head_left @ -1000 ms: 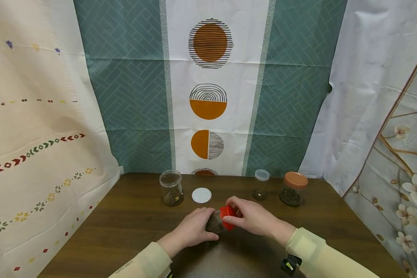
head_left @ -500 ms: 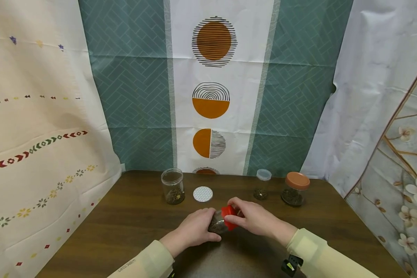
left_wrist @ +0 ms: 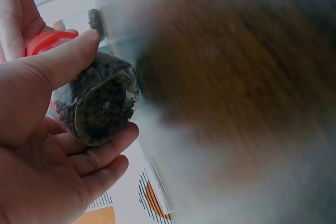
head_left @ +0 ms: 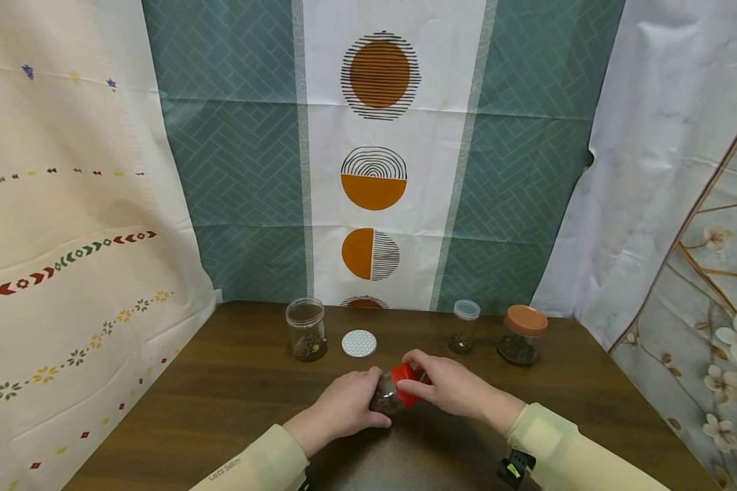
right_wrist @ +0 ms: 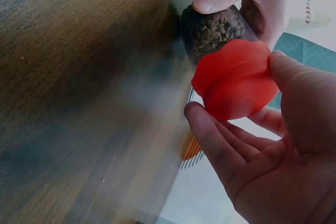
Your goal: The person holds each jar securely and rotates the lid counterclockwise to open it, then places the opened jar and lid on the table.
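The tilted jar (right_wrist: 212, 30) is gripped by the left hand (head_left: 344, 404), its apparently still-fitted lid (right_wrist: 237, 85) by the right hand (head_left: 450, 387); beyond it stands an open jar (head_left: 307, 333).

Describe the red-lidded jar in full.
The jar is clear, plastic or glass by its look, and partly filled with small brown pellets. Its smooth red lid has a wavy edge and sits over the mouth; its tightness cannot be told. Tipped sideways, lid end rightward, it is held by the left hand, with the right hand gripping the lid.
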A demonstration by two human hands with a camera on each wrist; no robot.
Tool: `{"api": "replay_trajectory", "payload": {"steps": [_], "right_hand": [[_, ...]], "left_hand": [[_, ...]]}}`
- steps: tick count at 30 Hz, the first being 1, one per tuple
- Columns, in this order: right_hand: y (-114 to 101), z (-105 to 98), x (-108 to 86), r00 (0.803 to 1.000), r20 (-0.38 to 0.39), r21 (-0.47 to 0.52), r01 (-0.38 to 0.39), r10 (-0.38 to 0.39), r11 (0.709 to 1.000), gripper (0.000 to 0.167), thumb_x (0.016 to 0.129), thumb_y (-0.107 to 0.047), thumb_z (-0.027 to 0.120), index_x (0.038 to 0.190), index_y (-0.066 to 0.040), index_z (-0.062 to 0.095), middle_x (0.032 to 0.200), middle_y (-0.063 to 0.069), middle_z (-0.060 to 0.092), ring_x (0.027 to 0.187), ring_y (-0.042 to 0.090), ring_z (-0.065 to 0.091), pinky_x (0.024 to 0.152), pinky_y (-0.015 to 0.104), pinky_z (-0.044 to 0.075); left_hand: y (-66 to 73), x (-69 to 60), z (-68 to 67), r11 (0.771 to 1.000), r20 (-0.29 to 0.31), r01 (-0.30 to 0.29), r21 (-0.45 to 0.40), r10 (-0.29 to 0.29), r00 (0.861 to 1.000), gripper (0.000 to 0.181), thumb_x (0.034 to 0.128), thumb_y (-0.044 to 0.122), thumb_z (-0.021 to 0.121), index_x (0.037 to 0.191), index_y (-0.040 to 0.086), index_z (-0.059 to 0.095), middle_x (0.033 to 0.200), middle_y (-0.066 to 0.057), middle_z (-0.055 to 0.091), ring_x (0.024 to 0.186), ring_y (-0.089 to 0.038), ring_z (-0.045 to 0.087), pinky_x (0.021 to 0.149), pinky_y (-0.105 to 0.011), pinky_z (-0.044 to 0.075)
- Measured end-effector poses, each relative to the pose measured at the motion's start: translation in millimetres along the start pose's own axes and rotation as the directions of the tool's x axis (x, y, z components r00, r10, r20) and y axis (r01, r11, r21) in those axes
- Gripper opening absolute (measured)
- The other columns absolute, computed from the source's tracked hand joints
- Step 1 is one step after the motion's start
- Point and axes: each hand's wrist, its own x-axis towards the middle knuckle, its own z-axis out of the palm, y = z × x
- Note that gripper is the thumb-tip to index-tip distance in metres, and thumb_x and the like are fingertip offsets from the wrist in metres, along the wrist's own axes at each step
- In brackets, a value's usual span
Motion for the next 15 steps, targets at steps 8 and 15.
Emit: {"api": "replay_trajectory", "payload": {"steps": [8, 15], "right_hand": [[-0.9, 0.6, -1.5, 1.000, 0.001, 0.001, -0.008, 0.008, 1.000, 0.047, 0.106, -0.048, 0.074, 0.137, -0.013, 0.065, 0.107, -0.003, 0.073, 0.092, 0.013, 0.069, 0.079, 0.040, 0.058], [-2.8, 3.1, -0.4, 1.000, -0.026, -0.019, 0.008, -0.009, 1.000, 0.049, 0.106, -0.050, 0.073, 0.136, -0.013, 0.067, 0.104, -0.005, 0.073, 0.091, 0.013, 0.069, 0.078, 0.038, 0.058]], "left_hand": [[0.1, -0.6, 1.9, 1.000, -0.014, -0.017, 0.018, 0.017, 1.000, 0.069, 0.0812, 0.038, 0.101, 0.129, 0.004, 0.064, 0.108, -0.002, 0.072, 0.096, -0.017, 0.067, 0.089, -0.039, 0.057], [-0.2, -2.1, 0.8, 1.000, -0.007, -0.014, 0.004, 0.014, 1.000, 0.069, 0.0810, 0.037, 0.101, 0.129, 0.004, 0.064, 0.109, -0.002, 0.072, 0.097, -0.017, 0.067, 0.089, -0.039, 0.058]]}}
